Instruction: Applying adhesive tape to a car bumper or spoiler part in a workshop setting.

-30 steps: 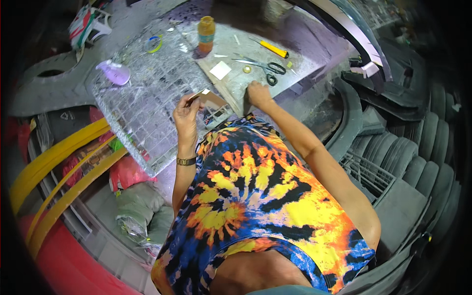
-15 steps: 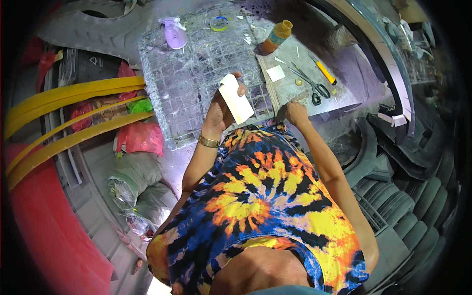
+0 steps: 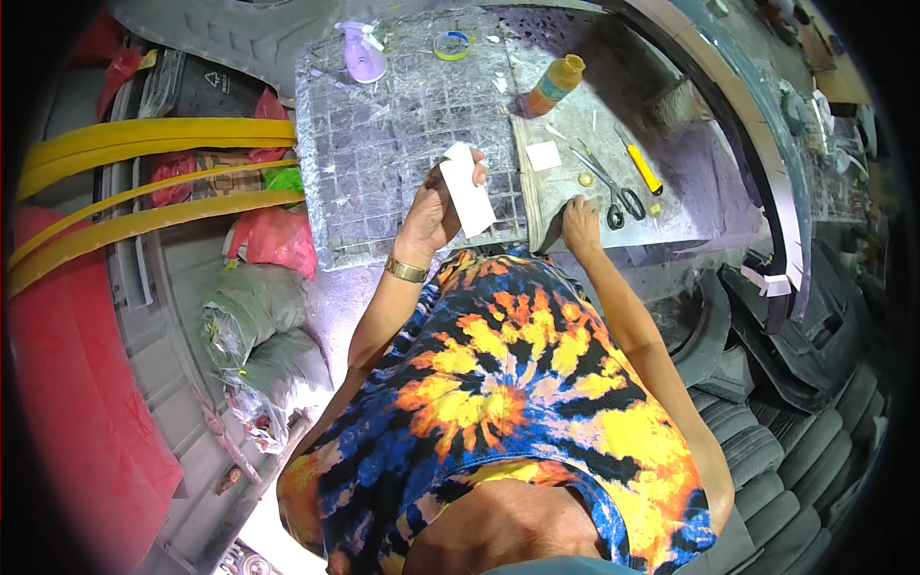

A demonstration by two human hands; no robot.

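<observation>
My left hand [image 3: 433,216] is closed around a folded white strip [image 3: 468,196], paper or thin card, held above the table's near edge; its thumb presses on the strip's right side. My right hand [image 3: 581,224] rests at the near edge of the smooth board, fingers curled down; anything under them is hidden. Close beyond it lie black-handled scissors [image 3: 613,196], a small yellowish ring [image 3: 586,179] and a white square [image 3: 542,156] of paper or card. Right of the scissors is a yellow utility knife [image 3: 644,171].
A purple spray bottle [image 3: 364,56] and a yellow-blue tape roll [image 3: 451,45] stand on the gridded tabletop [image 3: 383,134]. An orange-brown bottle [image 3: 554,84] is farther right. A curved dark trim piece [image 3: 781,192] arches along the right. Yellow strips [image 3: 163,144] reach the table's left side.
The whole view has shifted a little with my head. The white strip is tilted slightly differently in my left hand. My right hand stays at the board's near edge.
</observation>
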